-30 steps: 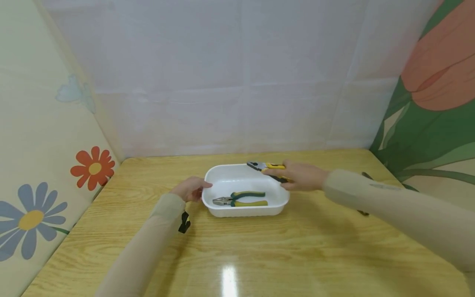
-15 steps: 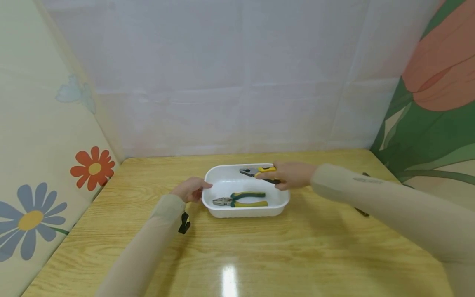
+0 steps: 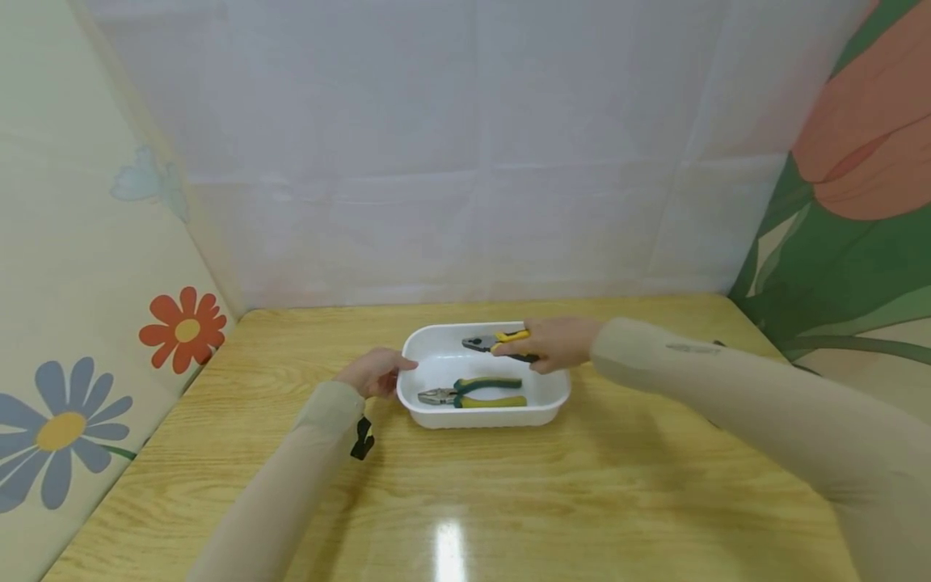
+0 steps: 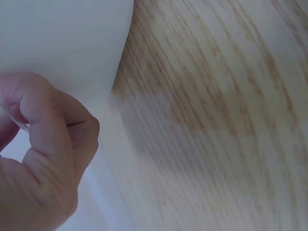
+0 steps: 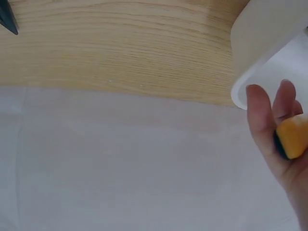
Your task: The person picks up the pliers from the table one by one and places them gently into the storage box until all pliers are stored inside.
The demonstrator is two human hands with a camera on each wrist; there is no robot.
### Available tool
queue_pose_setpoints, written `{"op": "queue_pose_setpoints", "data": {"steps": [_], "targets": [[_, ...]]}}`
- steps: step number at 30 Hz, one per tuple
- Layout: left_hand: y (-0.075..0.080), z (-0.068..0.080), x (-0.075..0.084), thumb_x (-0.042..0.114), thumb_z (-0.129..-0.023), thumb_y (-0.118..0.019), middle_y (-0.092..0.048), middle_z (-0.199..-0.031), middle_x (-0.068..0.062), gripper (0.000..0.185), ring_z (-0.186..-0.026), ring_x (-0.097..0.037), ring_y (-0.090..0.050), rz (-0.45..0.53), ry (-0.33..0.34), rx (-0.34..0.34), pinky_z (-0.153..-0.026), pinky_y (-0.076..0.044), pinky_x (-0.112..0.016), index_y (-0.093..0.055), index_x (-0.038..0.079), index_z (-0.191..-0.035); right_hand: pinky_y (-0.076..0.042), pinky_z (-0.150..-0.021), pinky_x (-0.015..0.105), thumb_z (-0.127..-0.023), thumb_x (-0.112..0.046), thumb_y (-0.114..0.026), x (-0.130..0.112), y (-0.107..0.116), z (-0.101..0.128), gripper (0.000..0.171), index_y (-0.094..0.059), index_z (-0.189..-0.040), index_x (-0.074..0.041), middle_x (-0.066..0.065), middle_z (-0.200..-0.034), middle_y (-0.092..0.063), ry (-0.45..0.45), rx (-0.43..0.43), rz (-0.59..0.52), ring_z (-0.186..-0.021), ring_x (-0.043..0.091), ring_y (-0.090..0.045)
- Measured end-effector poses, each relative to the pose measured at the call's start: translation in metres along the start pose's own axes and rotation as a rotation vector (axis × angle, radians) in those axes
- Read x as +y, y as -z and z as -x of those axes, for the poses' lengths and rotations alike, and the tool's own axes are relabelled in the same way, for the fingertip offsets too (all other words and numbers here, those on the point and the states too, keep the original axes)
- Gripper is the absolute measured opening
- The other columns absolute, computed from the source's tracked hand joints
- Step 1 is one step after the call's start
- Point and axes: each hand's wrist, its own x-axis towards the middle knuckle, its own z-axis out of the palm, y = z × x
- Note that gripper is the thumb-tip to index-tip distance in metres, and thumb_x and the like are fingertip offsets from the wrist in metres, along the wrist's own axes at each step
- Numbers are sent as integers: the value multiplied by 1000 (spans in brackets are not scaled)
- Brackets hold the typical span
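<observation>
Looking down from the head camera, the whole scene is laid out: a white tray [image 3: 483, 414] on the wooden table [image 3: 509, 493], with the right hand [image 3: 554, 343] over its far side and the left hand [image 3: 373, 372] at its left rim. The right wrist view gives only fingers [image 5: 269, 120] curled round a yellow handle end, the tray's corner [image 5: 260, 53] and a dark tip at the top left edge, too cropped to identify. The left wrist view shows a curled thumb and finger [image 4: 48, 139] pinching the tray's thin rim [image 4: 72, 53], wood grain beside it.

The yellow-and-black pliers [image 3: 494, 340] are gripped by the handles in the right hand, above the tray's far half; their long axis runs left to right, metal nose pointing left. The green-and-yellow pliers [image 3: 471, 392] lie flat inside the tray's near half, parallel, nose also left.

Both arms, in beige sleeves, are stretched forward, the right forearm crossing in from the right.
</observation>
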Motion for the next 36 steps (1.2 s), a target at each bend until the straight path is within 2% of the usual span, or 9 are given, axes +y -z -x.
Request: {"op": "queue_pose_setpoints", "data": {"steps": [2, 5, 12, 16, 19, 22, 26, 31, 36], "targets": [[0, 0, 0, 7, -98, -55, -54, -100, -14, 40, -73, -17, -54, -2, 2, 4, -58, -49, -20, -44, -11, -132, -43, -55, 31, -96, -18, -60, -3, 3, -2, 57, -40, -149, -26, 31, -120, -50, -8, -27, 4, -68, 20, -49], [-1, 1, 1, 7, -98, -54, -54, -101, -15, 40, -74, -17, -55, -2, 7, 2, -59, -49, -20, -44, -10, -132, -46, -58, 35, -96, -18, -59, -8, 8, -5, 57, -39, -149, -24, 40, -132, -41, -5, -51, 8, -73, 23, -52], [0, 1, 1, 7, -98, -53, -54, -98, -14, 39, -72, -17, -55, -1, 3, -3, -57, -48, -19, -44, -11, -131, -39, -52, 27, -96, -18, -59, -11, 12, -14, 58, -39, -149, -26, 30, -118, -50, -5, -65, 65, -64, 17, -43], [0, 1, 1, 7, -98, -53, -54, -97, -13, 39, -71, -16, -54, -10, 6, -6, -57, -47, -19, -44, -10, -130, -33, -47, 24, -96, -19, -57, -11, 10, -22, 58, -38, -150, -30, 36, -128, -45, -20, -89, 91, -58, 15, -38], [0, 1, 1, 8, -98, -53, -54, -98, -14, 39, -72, -17, -54, -16, 7, -7, -57, -48, -19, -44, -11, -131, -37, -48, 27, -96, -18, -57, -12, 11, -27, 58, -38, -149, -30, 39, -135, -39, -39, -118, 69, -61, 19, -45], [-1, 1, 1, 7, -98, -53, -54, -98, -14, 39, -72, -17, -54, -14, 9, -8, -58, -48, -20, -43, -11, -131, -42, -54, 30, -96, -19, -57, -13, 11, -33, 58, -37, -149, -32, 38, -137, -37, -55, -137, 48, -71, 23, -51], [-1, 1, 2, 7, -98, -53, -53, -96, -13, 36, -71, -16, -53, -15, 6, -4, -57, -47, -20, -45, -11, -128, -43, -55, 30, -96, -20, -58, -12, 8, -41, 58, -38, -148, -35, 36, -135, -40, -34, -113, 69, -71, 23, -52], [-1, 2, 1, 7, -98, -52, -52, -95, -12, 36, -71, -16, -53, -15, -4, -21, -59, -47, -19, -45, -11, -127, -40, -50, 28, -93, -20, -61, -11, 4, -49, 60, -41, -147, -35, 28, -116, -51, 10, -85, 121, -64, 18, -47], [0, 3, 0, 6, -97, -52, -52, -96, -13, 36, -72, -17, -52, -25, 5, -15, -59, -46, -19, -44, -11, -128, -41, -51, 27, -92, -22, -62, -13, -2, -61, 60, -41, -146, -38, 16, -105, -52, 39, -82, 171, -68, 17, -46]]}}
